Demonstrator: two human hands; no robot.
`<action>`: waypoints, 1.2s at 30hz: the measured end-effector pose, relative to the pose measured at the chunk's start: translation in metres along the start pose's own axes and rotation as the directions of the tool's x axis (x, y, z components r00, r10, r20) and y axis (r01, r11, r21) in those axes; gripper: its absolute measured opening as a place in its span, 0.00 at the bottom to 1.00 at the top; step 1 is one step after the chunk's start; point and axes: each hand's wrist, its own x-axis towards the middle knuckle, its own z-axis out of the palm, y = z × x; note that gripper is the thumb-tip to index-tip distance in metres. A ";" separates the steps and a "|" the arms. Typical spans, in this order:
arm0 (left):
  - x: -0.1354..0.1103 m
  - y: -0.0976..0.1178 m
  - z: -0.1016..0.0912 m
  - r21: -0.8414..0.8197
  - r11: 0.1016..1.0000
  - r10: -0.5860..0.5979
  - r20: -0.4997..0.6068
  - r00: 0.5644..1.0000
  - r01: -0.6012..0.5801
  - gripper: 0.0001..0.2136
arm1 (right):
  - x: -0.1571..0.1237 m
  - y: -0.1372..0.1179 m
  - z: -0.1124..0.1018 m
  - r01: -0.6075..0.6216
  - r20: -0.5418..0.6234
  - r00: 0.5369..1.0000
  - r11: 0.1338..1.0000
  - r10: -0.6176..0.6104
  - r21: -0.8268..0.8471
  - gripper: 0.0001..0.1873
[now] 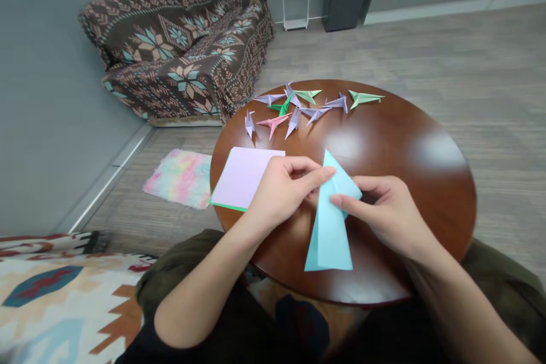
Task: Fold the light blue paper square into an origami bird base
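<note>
A light blue sheet of paper (330, 227), folded into a long kite-like shape, is held over the round brown table (426, 182). My left hand (284, 187) pinches its upper left edge with the fingertips. From the right, my right hand (384, 210) grips the same fold, index finger pressed on the paper. Both hands are closed on the blue paper. Just left of my left hand lies a stack of square sheets (243, 176), lilac on top with a green edge showing beneath.
Several finished folded paper figures (298, 105) in lilac, green and pink lie along the table's far edge. A patterned sofa (179, 40) stands at the back left, a pastel mat (181, 177) lies on the floor, and a patterned rug (55, 290) is at the near left.
</note>
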 end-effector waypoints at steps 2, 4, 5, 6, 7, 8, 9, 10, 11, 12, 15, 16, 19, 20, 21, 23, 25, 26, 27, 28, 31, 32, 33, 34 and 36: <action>0.000 0.001 -0.002 0.050 0.998 -0.052 0.066 0.996 0.049 0.15 | 0.001 0.000 -0.001 -0.006 -0.005 1.000 1.000 0.006 0.005 0.10; 0.000 0.002 -0.003 0.062 0.996 -0.075 0.101 0.992 0.069 0.16 | 0.001 0.002 -0.001 -0.015 -0.012 1.000 1.000 0.015 0.003 0.11; 0.000 0.002 -0.004 0.061 0.996 -0.077 0.103 0.992 0.071 0.16 | 0.002 0.002 -0.002 -0.020 -0.016 1.000 1.000 0.020 0.000 0.12; 0.001 0.001 -0.005 0.062 0.996 -0.076 0.097 0.992 0.071 0.16 | 0.002 0.003 -0.002 -0.024 -0.024 0.999 1.000 0.024 -0.007 0.12; 0.001 0.000 -0.006 0.067 0.995 -0.078 0.092 0.993 0.072 0.15 | 0.002 0.004 -0.003 -0.026 -0.031 0.999 1.000 0.026 -0.015 0.12; 0.002 0.000 -0.006 0.073 0.995 -0.081 0.088 0.993 0.074 0.15 | 0.002 0.005 -0.003 -0.029 -0.038 0.999 0.999 0.028 -0.023 0.12; 0.003 -0.001 -0.007 0.074 0.994 -0.082 0.085 0.993 0.076 0.14 | 0.002 0.005 -0.003 -0.032 -0.044 0.999 0.999 0.031 -0.028 0.13; 0.003 -0.002 -0.007 0.073 0.994 -0.083 0.085 0.993 0.077 0.13 | 0.002 0.006 -0.003 -0.037 -0.046 0.998 0.999 0.035 -0.032 0.13; 0.004 -0.002 -0.008 0.066 0.995 -0.083 0.085 0.993 0.078 0.13 | 0.002 0.006 -0.004 -0.042 -0.045 0.998 0.999 0.041 -0.030 0.13; 0.004 -0.003 -0.008 0.057 0.995 -0.082 0.086 0.993 0.078 0.12 | 0.002 0.006 -0.004 -0.048 -0.037 0.998 0.999 0.047 -0.023 0.13; 0.004 -0.003 -0.007 0.032 0.996 -0.083 0.085 0.993 0.080 0.10 | 0.003 0.006 -0.004 -0.062 -0.010 0.998 0.998 0.062 -0.001 0.12; 0.004 -0.003 -0.007 0.025 0.996 -0.084 0.084 0.993 0.083 0.10 | 0.003 0.006 -0.004 -0.067 -0.001 0.998 0.998 0.067 0.002 0.12; 0.004 -0.003 -0.006 0.019 0.996 -0.087 0.082 0.993 0.086 0.10 | 0.004 0.006 -0.004 -0.079 0.005 0.997 0.997 0.079 0.002 0.13; 0.004 -0.003 -0.006 0.020 0.996 -0.086 0.082 0.993 0.085 0.10 | 0.004 0.006 -0.004 -0.082 0.005 0.997 0.997 0.082 0.004 0.13; 0.003 -0.003 -0.006 0.021 0.996 -0.084 0.084 0.993 0.083 0.10 | 0.004 0.006 -0.005 -0.084 0.005 0.996 0.996 0.084 0.007 0.13; 0.003 -0.004 -0.006 0.019 0.997 -0.076 0.091 0.993 0.075 0.09 | 0.004 0.007 -0.005 -0.082 0.013 0.997 0.997 0.082 0.012 0.13; 0.003 -0.005 -0.004 -0.001 0.998 -0.059 0.095 0.994 0.059 0.09 | 0.004 0.007 -0.006 -0.083 0.025 0.996 0.996 0.083 0.012 0.12; 0.003 -0.006 -0.004 -0.021 0.999 -0.048 0.091 0.995 0.050 0.09 | 0.004 0.007 -0.006 -0.085 0.031 0.996 0.996 0.085 0.011 0.12; 0.003 -0.007 -0.003 -0.047 0.998 -0.035 0.079 0.996 0.039 0.09 | 0.004 0.006 -0.006 -0.090 0.038 0.995 0.996 0.089 0.008 0.12; 0.003 -0.008 -0.002 -0.077 0.997 -0.023 0.059 0.998 0.028 0.09 | 0.004 0.006 -0.006 -0.095 0.043 0.995 0.996 0.094 0.005 0.12; 0.004 -0.009 0.001 -0.165 0.986 0.019 -0.026 0.999 -0.023 0.08 | 0.004 0.006 -0.005 -0.101 0.050 0.994 0.995 0.101 -0.009 0.11; 0.005 -0.009 0.001 -0.185 0.982 0.033 -0.049 0.998 -0.042 0.08 | 0.004 0.007 -0.005 -0.101 0.051 0.994 0.995 0.101 -0.015 0.11; 0.005 -0.009 0.002 -0.198 0.978 0.045 -0.067 0.997 -0.058 0.07 | 0.004 0.007 -0.004 -0.100 0.054 0.993 0.995 0.101 -0.020 0.11; 0.005 -0.009 0.002 -0.204 0.977 0.052 -0.082 0.995 -0.068 0.07 | 0.003 0.007 -0.004 -0.100 0.059 0.993 0.995 0.101 -0.024 0.12; 0.005 -0.008 0.002 -0.206 0.975 0.054 -0.122 0.991 -0.078 0.06 | 0.003 0.006 -0.003 -0.103 0.073 0.992 0.994 0.105 -0.032 0.12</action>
